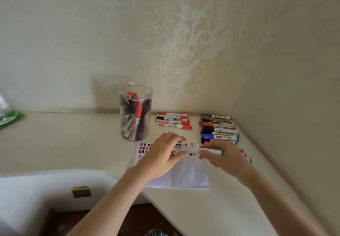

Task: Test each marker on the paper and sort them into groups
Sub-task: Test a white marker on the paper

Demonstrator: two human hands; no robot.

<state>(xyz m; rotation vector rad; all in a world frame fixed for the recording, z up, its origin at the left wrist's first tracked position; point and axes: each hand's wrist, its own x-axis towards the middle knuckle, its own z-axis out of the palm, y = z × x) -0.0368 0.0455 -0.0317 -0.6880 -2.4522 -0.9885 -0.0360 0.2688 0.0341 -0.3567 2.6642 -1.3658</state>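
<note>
A white marker (207,152) is pinched between the left hand (163,154) and right hand (223,157) above the paper (189,176), apparently for uncapping; tested markers are grouped on the desk (73,143).

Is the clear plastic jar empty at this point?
No: the clear plastic jar stands upright near the wall with several red and black markers inside it.
</note>
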